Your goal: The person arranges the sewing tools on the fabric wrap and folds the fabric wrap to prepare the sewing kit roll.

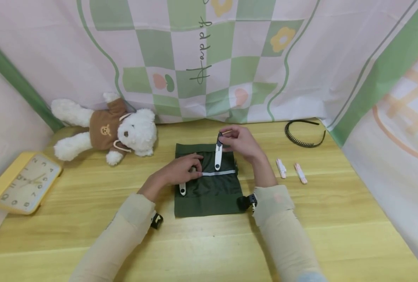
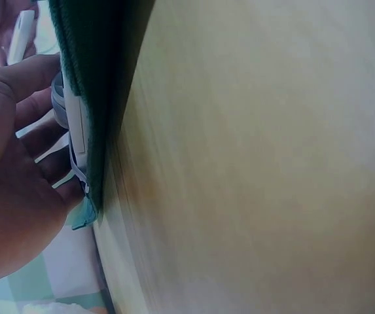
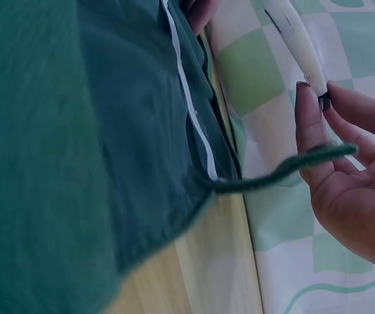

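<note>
A dark green fabric roll-up pouch (image 1: 209,206) lies unfolded on the table, with a white elastic strap (image 1: 219,173) across its middle. My left hand (image 1: 180,169) is over the pouch's left side, thumb and finger pinching the strap. Under that hand shows the end of a white-handled tool (image 1: 183,189), its upper part hidden. My right hand (image 1: 242,143) pinches a second slim white tool (image 1: 218,158) by its black upper end; its white end points down just above the strap. In the right wrist view the fingertips grip that white tool (image 3: 298,42) beside a green cord (image 3: 292,167).
A plush bear (image 1: 104,129) in a brown top lies at the back left, near a yellow clock (image 1: 32,182). To the right are two pale hair clips (image 1: 281,168) and a black headband (image 1: 302,144). A checked curtain (image 1: 191,58) hangs along the table's back edge.
</note>
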Demonstrator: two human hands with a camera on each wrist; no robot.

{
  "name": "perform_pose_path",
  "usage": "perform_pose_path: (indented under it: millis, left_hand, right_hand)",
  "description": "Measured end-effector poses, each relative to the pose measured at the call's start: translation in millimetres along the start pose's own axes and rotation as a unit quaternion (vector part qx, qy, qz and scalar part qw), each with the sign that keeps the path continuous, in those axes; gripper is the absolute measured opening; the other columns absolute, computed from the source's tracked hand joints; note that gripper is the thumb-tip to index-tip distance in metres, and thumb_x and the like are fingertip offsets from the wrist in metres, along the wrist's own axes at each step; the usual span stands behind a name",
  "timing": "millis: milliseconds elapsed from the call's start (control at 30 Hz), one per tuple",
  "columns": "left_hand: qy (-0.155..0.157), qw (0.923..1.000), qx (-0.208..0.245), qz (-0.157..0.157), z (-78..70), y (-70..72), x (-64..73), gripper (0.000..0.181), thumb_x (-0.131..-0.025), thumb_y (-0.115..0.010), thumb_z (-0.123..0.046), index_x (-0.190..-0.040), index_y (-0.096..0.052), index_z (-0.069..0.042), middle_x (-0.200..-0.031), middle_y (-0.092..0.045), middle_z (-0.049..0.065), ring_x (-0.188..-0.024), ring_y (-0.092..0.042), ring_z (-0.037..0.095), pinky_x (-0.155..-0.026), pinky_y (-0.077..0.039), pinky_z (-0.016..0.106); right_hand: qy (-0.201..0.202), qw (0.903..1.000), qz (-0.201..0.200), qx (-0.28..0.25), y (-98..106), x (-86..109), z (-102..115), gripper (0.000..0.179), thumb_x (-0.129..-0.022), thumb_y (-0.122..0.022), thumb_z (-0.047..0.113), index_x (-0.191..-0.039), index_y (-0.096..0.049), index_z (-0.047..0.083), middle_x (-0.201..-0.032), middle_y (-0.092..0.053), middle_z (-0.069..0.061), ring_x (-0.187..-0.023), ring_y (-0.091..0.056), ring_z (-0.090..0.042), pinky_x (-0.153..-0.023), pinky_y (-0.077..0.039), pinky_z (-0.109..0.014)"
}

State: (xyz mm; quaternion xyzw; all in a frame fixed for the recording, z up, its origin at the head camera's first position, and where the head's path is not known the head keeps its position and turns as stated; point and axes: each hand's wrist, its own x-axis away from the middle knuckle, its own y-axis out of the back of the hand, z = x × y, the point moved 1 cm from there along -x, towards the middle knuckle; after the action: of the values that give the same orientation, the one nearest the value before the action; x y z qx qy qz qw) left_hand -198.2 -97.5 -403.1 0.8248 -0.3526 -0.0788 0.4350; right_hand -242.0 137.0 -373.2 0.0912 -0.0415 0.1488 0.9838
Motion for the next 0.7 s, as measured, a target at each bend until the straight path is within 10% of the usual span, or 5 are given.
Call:
perform_pose_path:
  millis: [700]
  left_hand:
    - [0.006,0.9999,-0.008,0.006,-1.0,0.9,-3.1,0.011,-0.103,-0.063,-0.022,-0.096,-0.068,-0.015,-0.158,-0.039,0.015,-0.15,-0.027,0.034,-0.097,-0.045,0.043]
  right_hand:
    - [-0.037,0.9986,0.008,-0.036,-6.6,-11.6,-18.6,0.038,-0.099,-0.059,-0.003,-0.136,-0.05,-0.012,-0.103,-0.058,-0.015,-0.085,-0.064,-0.018,-0.08,-0.06,-0.04]
